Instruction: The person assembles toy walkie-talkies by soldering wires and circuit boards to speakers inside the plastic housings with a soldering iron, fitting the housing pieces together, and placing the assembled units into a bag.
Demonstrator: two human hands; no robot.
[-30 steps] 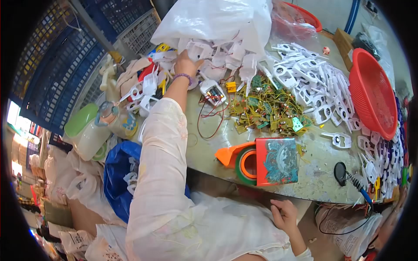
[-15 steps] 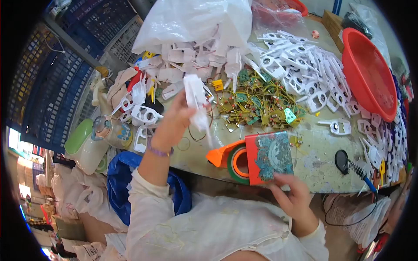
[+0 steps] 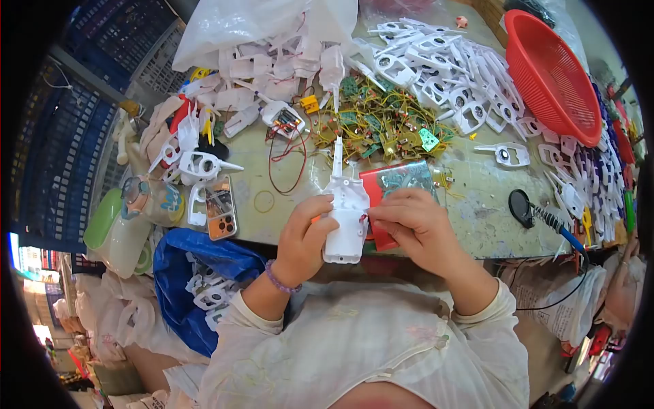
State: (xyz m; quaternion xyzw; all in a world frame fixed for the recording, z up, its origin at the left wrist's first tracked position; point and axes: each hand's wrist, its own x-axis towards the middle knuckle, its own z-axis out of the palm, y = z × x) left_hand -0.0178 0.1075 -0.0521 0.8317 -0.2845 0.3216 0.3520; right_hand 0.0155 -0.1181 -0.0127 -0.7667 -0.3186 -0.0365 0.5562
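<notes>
My left hand (image 3: 305,238) holds a white plastic housing (image 3: 346,221) by its left side, its narrow tip pointing away from me. My right hand (image 3: 412,228) is at the housing's right edge, its thumb and fingertips pinched on a small red wire (image 3: 363,218). Behind the right hand, a red box (image 3: 381,180) with a worn blue-green top is partly hidden. Beyond the housing is a heap of green circuit boards with yellow wires (image 3: 381,123). A white housing with batteries and red wires (image 3: 283,120) lies left of that heap.
White plastic parts (image 3: 449,75) are piled at the back right beside a red basket (image 3: 555,75). A soldering iron (image 3: 562,228) rests at the right. A phone (image 3: 221,210), a jug (image 3: 153,200) and a blue bag (image 3: 197,273) are on the left. A white bag (image 3: 266,24) lies behind.
My left hand has brought the white housing from the back pile to in front of my body. My right hand has risen to meet it. The view has shifted, and a phone shows.
</notes>
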